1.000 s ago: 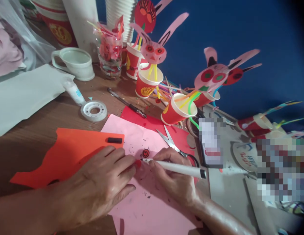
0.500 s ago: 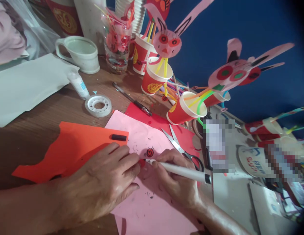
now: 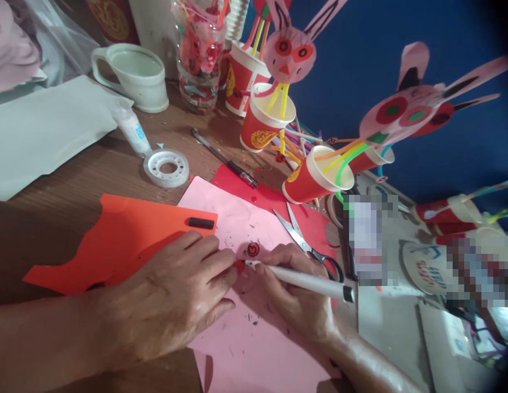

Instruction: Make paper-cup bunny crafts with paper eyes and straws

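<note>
Left hand (image 3: 182,289), finger closure unclear, apparently steadies the red paper piece (image 3: 240,266) for the white marker (image 3: 313,282) gripped in the right hand (image 3: 301,305).

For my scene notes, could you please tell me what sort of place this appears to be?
Probably a craft workspace, judging by the white cylindrical marker, flat pink paper sheet and pink paper rabbit-eared face.
</note>
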`<state>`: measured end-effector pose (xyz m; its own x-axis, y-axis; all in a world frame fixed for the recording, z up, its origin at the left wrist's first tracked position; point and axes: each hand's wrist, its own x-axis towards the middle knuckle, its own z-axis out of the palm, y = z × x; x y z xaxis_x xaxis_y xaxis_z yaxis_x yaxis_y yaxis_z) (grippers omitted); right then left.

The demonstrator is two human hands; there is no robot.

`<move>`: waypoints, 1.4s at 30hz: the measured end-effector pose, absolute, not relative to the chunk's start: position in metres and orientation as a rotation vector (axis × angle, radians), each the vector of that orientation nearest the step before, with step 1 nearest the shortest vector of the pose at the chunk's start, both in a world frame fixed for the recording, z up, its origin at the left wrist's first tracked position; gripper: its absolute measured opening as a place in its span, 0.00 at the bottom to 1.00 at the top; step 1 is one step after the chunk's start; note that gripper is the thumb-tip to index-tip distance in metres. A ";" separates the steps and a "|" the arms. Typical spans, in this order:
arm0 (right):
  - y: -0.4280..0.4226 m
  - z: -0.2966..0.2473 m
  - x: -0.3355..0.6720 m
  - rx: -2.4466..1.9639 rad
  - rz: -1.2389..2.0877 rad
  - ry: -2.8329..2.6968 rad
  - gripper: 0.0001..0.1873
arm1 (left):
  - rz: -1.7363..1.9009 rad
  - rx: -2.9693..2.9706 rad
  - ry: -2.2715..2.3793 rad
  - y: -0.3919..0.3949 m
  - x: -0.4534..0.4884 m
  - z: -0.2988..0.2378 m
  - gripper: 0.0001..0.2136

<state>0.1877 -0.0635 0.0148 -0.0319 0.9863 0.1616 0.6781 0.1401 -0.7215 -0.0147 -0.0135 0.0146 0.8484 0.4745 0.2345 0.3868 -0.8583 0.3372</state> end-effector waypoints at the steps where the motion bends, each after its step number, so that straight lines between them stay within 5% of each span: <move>1: -0.064 0.015 0.188 -1.601 0.606 -1.781 0.03 | 0.444 2.753 0.656 -0.013 -0.015 0.015 0.08; 42: -0.065 0.022 0.190 -1.619 0.661 -1.801 0.07 | 0.414 2.770 0.618 -0.009 -0.014 0.020 0.10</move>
<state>0.1898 -0.0653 0.0221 -0.0556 0.9917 0.1161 0.6808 0.1227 -0.7221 -0.0141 -0.0089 0.0202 0.8681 0.4471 0.2154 0.3693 -0.8719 0.3215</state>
